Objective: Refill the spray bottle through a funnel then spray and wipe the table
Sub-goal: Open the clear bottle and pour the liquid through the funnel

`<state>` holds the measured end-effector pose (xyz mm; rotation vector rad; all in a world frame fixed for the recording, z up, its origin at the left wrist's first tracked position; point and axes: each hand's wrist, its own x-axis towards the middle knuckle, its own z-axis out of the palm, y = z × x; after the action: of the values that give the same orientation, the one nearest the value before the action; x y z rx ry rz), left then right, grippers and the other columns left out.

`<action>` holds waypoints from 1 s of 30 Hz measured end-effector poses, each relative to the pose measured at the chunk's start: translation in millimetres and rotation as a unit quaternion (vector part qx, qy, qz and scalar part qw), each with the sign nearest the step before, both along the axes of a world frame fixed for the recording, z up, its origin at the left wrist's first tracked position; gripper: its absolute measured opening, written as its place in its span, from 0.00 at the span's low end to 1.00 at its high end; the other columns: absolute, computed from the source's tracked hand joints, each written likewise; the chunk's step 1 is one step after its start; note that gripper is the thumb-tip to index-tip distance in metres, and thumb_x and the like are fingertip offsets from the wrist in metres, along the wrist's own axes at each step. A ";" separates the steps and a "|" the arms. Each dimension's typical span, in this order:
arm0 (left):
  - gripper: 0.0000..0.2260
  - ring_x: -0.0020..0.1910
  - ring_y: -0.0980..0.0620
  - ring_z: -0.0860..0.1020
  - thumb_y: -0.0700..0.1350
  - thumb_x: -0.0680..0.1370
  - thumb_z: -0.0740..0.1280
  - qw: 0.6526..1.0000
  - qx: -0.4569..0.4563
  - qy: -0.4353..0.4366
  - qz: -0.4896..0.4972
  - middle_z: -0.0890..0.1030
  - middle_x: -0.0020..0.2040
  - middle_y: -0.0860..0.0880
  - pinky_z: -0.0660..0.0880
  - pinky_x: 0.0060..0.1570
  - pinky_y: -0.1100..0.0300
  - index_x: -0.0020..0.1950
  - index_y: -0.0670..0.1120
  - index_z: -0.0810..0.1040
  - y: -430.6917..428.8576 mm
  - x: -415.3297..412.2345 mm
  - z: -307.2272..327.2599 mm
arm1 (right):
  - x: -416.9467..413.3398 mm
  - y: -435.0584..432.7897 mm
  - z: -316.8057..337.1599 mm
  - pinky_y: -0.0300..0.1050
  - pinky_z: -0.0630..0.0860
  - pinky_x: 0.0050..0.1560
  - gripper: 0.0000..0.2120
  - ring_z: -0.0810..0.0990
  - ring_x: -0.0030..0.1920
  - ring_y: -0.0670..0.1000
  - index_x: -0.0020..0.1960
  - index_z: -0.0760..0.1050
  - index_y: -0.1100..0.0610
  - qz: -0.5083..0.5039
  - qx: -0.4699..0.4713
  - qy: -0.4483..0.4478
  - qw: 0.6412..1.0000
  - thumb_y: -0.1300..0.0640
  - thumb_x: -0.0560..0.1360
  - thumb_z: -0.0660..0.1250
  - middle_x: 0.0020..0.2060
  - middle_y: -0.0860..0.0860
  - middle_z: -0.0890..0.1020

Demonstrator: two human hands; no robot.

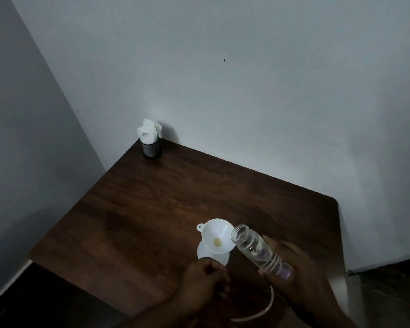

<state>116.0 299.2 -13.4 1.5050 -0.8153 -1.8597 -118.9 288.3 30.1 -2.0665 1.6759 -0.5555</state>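
Note:
A white funnel (217,236) sits in the neck of a white spray bottle (202,253) that stands on the dark wooden table (152,209). My left hand (205,280) curls against the near, lower side of this bottle and seems to grip it. My right hand (294,273) holds a clear refill bottle (256,250), tilted, with its open mouth at the funnel's right rim. A thin white tube (258,312) curves on the table below my hands; what it joins to is hidden.
A black mesh cup (151,149) stuffed with white tissues (149,131) stands in the table's far left corner against the wall. Walls close the table at the back and left. The table's right edge drops to a dark floor.

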 end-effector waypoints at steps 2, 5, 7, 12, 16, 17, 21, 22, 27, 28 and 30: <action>0.08 0.33 0.47 0.79 0.36 0.81 0.65 0.996 0.003 -0.063 0.067 0.84 0.37 0.40 0.77 0.34 0.57 0.43 0.41 0.82 -7.3 17.2 -0.1 | 0.0 -4.2 -2.7 0.29 0.63 0.51 0.28 0.73 0.52 0.37 0.62 0.66 0.33 -0.014 0.015 -0.002 1.000 0.33 0.65 0.68 0.52 0.27 0.68; 0.09 0.33 0.45 0.77 0.41 0.82 0.65 0.981 -0.002 -0.082 0.178 0.82 0.35 0.41 0.74 0.34 0.54 0.44 0.40 0.81 -27.8 34.7 1.9 | -1.1 -2.0 -2.8 0.32 0.66 0.51 0.30 0.74 0.52 0.37 0.65 0.66 0.34 0.000 -0.007 0.018 1.000 0.30 0.64 0.67 0.54 0.28 0.70; 0.11 0.34 0.45 0.78 0.44 0.82 0.66 0.974 -0.014 -0.070 0.214 0.81 0.37 0.40 0.75 0.35 0.54 0.45 0.39 0.81 -41.5 40.4 9.3 | 0.4 -0.7 -3.2 0.33 0.67 0.51 0.31 0.75 0.52 0.40 0.66 0.67 0.36 0.003 -0.004 0.020 1.000 0.30 0.65 0.65 0.55 0.32 0.72; 0.09 0.38 0.47 0.79 0.45 0.80 0.71 0.984 -0.046 -0.034 0.169 0.83 0.39 0.40 0.78 0.40 0.54 0.48 0.40 0.83 -60.8 41.9 21.0 | 7.1 -3.0 2.4 0.34 0.70 0.46 0.34 0.78 0.48 0.43 0.66 0.70 0.46 -0.001 -0.060 0.036 0.998 0.37 0.63 0.68 0.52 0.39 0.75; 0.04 0.40 0.46 0.81 0.40 0.79 0.71 0.985 -0.052 -0.044 0.156 0.85 0.47 0.36 0.79 0.40 0.55 0.49 0.39 0.83 -66.8 39.8 18.3 | 6.5 -3.3 -0.4 0.41 0.75 0.44 0.38 0.78 0.48 0.44 0.68 0.67 0.45 -0.005 -0.064 0.043 0.997 0.43 0.60 0.75 0.51 0.39 0.76; 0.03 0.40 0.46 0.81 0.39 0.79 0.71 0.985 -0.051 -0.052 0.155 0.85 0.47 0.37 0.79 0.40 0.56 0.49 0.39 0.83 -67.4 39.3 17.4 | 5.2 -2.6 -0.9 0.41 0.75 0.44 0.38 0.78 0.48 0.44 0.68 0.67 0.45 -0.004 -0.063 0.043 0.997 0.44 0.60 0.76 0.52 0.39 0.76; 0.03 0.39 0.47 0.81 0.36 0.78 0.70 0.985 -0.042 -0.060 0.156 0.86 0.46 0.37 0.78 0.39 0.56 0.46 0.40 0.83 -69.2 39.0 12.0 | 2.2 -3.2 -4.5 0.43 0.77 0.45 0.37 0.80 0.49 0.46 0.69 0.69 0.44 0.007 -0.038 0.061 0.997 0.43 0.61 0.77 0.53 0.44 0.80; 0.03 0.39 0.47 0.81 0.36 0.78 0.70 0.985 -0.042 -0.060 0.158 0.86 0.45 0.38 0.78 0.40 0.55 0.46 0.41 0.83 -69.6 39.2 10.9 | 1.6 -3.5 -5.9 0.44 0.78 0.45 0.38 0.79 0.49 0.46 0.69 0.68 0.44 0.006 -0.041 0.066 0.997 0.43 0.61 0.76 0.53 0.45 0.81; 0.04 0.38 0.47 0.81 0.34 0.78 0.71 0.983 -0.057 -0.054 0.166 0.86 0.44 0.38 0.79 0.40 0.55 0.44 0.41 0.84 -70.2 39.8 9.4 | 2.3 -3.7 -2.5 0.46 0.80 0.43 0.36 0.81 0.48 0.47 0.69 0.65 0.44 0.000 -0.052 0.068 0.996 0.38 0.64 0.70 0.52 0.46 0.81; 0.05 0.38 0.47 0.82 0.34 0.78 0.71 0.983 -0.060 -0.056 0.166 0.86 0.43 0.39 0.79 0.40 0.55 0.44 0.41 0.84 -69.9 39.7 9.8 | 4.3 -4.5 -0.4 0.45 0.80 0.42 0.34 0.81 0.46 0.47 0.67 0.66 0.46 0.000 -0.066 0.071 0.995 0.35 0.65 0.68 0.50 0.47 0.82; 0.04 0.38 0.47 0.82 0.34 0.78 0.71 0.982 -0.065 -0.056 0.166 0.86 0.41 0.40 0.80 0.40 0.55 0.44 0.40 0.84 -69.6 38.9 10.2 | 7.4 -4.2 2.7 0.43 0.78 0.41 0.33 0.80 0.45 0.46 0.66 0.67 0.48 -0.001 -0.087 0.084 0.993 0.34 0.66 0.69 0.48 0.48 0.82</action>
<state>154.9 229.6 -3.2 1.5643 -0.6732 -1.4621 -111.5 284.1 32.8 -2.2923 1.7780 -0.5599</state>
